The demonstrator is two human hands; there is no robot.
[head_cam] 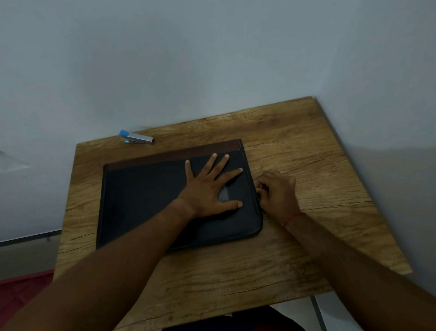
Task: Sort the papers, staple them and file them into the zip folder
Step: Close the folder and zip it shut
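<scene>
A black zip folder [141, 197] with a brown strip along its far edge lies closed and flat on the wooden table [245, 262]. My left hand [208, 189] presses flat on the folder's right half, fingers spread. At the folder's right edge, my right hand [276, 193] has its fingers curled and pinches something small there, apparently the zip pull, which the fingers hide. A silver stapler [138, 139] with a blue end lies near the table's far left corner. No papers are visible.
The table stands against a pale wall [202, 49] in a corner. Bare wood lies to the right of the folder and in front of it. A red floor covering [11, 299] shows at the lower left.
</scene>
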